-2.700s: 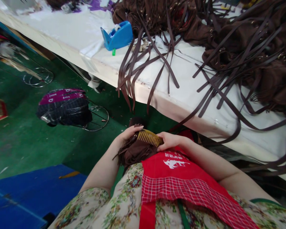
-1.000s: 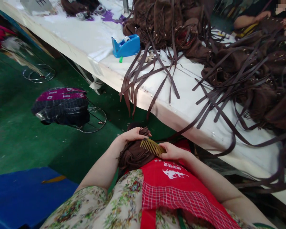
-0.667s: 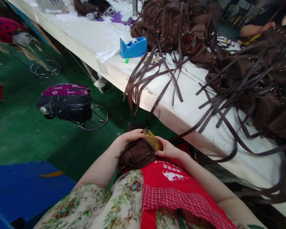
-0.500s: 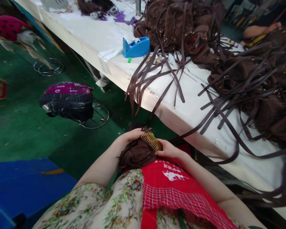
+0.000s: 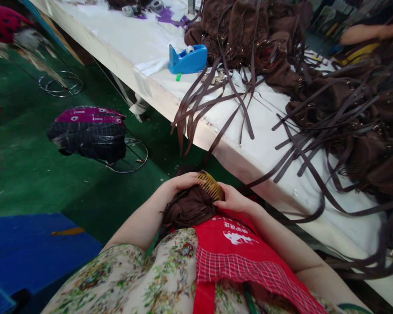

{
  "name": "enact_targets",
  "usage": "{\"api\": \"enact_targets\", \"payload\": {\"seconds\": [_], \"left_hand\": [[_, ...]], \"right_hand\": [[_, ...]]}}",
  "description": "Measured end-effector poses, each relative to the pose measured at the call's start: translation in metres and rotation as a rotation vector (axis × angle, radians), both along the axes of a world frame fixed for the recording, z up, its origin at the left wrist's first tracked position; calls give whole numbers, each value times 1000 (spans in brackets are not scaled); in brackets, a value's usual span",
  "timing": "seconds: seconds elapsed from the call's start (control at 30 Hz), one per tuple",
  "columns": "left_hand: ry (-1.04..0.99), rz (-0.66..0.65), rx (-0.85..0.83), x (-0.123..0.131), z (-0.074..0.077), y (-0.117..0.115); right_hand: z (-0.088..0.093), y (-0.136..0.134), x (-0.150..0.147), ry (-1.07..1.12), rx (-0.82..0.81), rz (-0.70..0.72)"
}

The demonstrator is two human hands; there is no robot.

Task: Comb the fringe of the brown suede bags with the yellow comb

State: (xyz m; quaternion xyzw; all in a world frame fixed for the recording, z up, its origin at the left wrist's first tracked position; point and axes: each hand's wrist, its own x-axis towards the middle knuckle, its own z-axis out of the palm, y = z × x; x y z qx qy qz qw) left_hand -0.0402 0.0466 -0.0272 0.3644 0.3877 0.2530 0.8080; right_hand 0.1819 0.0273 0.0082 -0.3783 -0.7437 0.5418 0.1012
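Note:
A yellow-brown wide-toothed comb [image 5: 210, 185] lies across the top of a brown suede fringed piece [image 5: 190, 208] at my lap. My right hand [image 5: 232, 197] grips the comb's near end, thumb and fingers closed on it. On the other side, my left hand [image 5: 185, 180] is closed around the upper part of the brown piece, its thumb close to the comb's far end. Most of my left fingers are hidden behind the piece. The comb's teeth point down toward the fringe.
On the white table [image 5: 118, 39] in front stand a blue tape dispenser [image 5: 188, 59] and heaps of brown bags [image 5: 249, 30], with long straps [image 5: 216, 137] hanging over the edge. A wrapped stool [image 5: 88, 133] is at the left. Another person's arm [image 5: 370, 33] shows at upper right.
The comb has shifted slightly upward over the brown piece, and the loose strands that stuck up by its far end no longer show. Both hands keep their hold.

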Motion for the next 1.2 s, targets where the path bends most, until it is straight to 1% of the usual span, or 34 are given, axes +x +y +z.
{"api": "enact_targets", "payload": {"seconds": [0.07, 0.13, 0.17, 0.2, 0.23, 0.27, 0.37, 0.43, 0.5, 0.6, 0.67, 0.7, 0.77, 0.83, 0.93, 1.0, 1.1, 1.2], "left_hand": [[-26, 2, -4, -1, 6, -4], [-6, 7, -23, -3, 16, -8], [7, 14, -27, -5, 21, -9], [22, 17, -19, -7, 28, -9], [48, 11, 10, -9, 34, -9], [87, -5, 60, -11, 40, -9], [215, -69, 202, -19, 53, -7], [216, -78, 206, -22, 53, -7], [159, -79, 159, -23, 48, -10], [113, -114, 148, -19, 37, -15], [124, -151, 171, -14, 36, -19], [139, -175, 192, -12, 39, -20], [198, -233, 262, -9, 50, -23], [295, -275, 366, -10, 67, -28], [398, -274, 473, -16, 89, -39], [385, -255, 462, -21, 96, -48], [329, -235, 391, -23, 92, -56], [284, -228, 343, -19, 83, -59]], "right_hand": [[-6, -4, -5, 55, -101, 12], [-7, -6, -10, 52, -181, 67], [-4, -6, -12, 22, -188, 96], [0, -5, -14, -17, -159, 120], [7, -4, -15, -56, -91, 140], [15, -2, -17, -92, 12, 155], [41, 1, -20, -215, 386, 204], [53, -3, -23, -318, 543, 264], [58, -11, -24, -413, 592, 318], [55, -23, -20, -491, 526, 343], [52, -26, -14, -498, 430, 336], [51, -26, -10, -491, 379, 339], [52, -26, -2, -458, 297, 383], [59, -27, 5, -416, 282, 463], [73, -32, 10, -350, 377, 524], [78, -36, 12, -288, 421, 528], [77, -39, 15, -242, 409, 557], [74, -38, 17, -309, 437, 546]]}}
